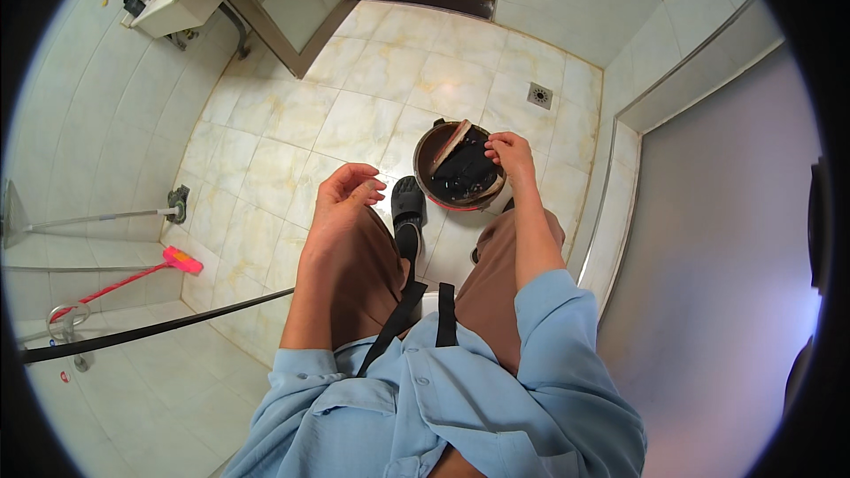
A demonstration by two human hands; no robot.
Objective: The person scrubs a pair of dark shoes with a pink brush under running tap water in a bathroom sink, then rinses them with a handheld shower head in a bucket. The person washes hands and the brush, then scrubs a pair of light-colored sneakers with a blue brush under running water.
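A round bucket (420, 166) with a red lower edge stands on the tiled floor before me. Dark cloth (465, 162) lies in water inside it, and a long reddish-brown piece (451, 146), perhaps a wooden washboard, leans against its inner wall. Over the bucket's right rim is my right hand (510, 154), fingers bent and thumb near the fingertips; whether something small is pinched there cannot be told. My left hand (352, 191) hovers above my left knee, left of the bucket, with fingers loosely curled, apart and holding nothing. A black slipper (408, 199) is on my left foot, beside the bucket.
A square floor drain (540, 95) lies beyond the bucket to the right. An open glass door (299, 46) and a white washbasin (176, 6) are at the upper left. A mop (106, 217) and a pink-headed broom (180, 260) lean at the left. A frosted panel (710, 212) stands at right.
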